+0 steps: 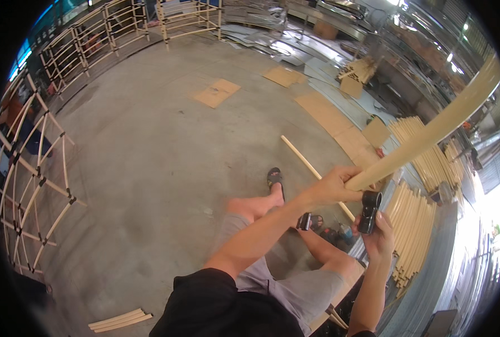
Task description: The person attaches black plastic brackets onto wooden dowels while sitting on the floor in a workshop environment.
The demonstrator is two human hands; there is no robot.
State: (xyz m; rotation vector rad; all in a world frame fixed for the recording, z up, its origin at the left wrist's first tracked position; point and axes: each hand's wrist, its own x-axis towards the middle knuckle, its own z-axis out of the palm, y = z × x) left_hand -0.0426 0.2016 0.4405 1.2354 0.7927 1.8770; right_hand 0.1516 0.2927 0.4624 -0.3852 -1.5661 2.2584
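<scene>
Two hands; one black connector; three cardboard sheets, maybe more.

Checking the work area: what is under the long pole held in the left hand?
Below the long pole, the right hand holds a black connector. Stacked pale poles lie farther down. The left hand covers the pole's near end.

The scene is lit by soft daylight, admitted from the open right side, where the view is blown out to white. Glare is thrown off the metal sheets at the top. Only faint shadows are cast on the concrete floor. Straight lines are bent toward the black fisheye rim, and edges are slightly blurred.
</scene>
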